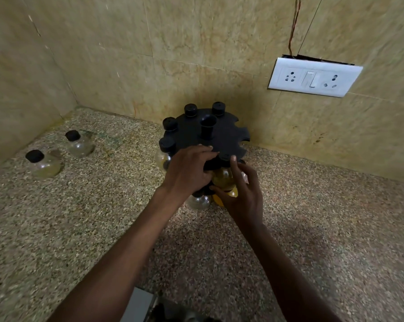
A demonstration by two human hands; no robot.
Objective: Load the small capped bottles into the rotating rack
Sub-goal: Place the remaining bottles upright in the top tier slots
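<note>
A black rotating rack [221, 133] stands on the speckled counter by the back wall, with several black-capped bottles hanging in its left and rear notches. My left hand [188, 169] rests on the rack's front rim, fingers spread over the top plate. My right hand [242, 191] holds a yellowish round bottle [223, 176] with a black cap, its neck sitting at a front notch. Below it sit a clear bottle [198, 201] and an orange-yellow one [228, 195] on a lower tier. Two loose clear capped bottles [44, 165] [79, 144] stand on the counter at left.
The tiled walls meet in a corner at the far left. A white switch and socket plate [312, 76] hangs on the back wall at right, wires rising above it. A grey object [137, 305] shows at the bottom edge. The speckled counter [312, 228] spreads right.
</note>
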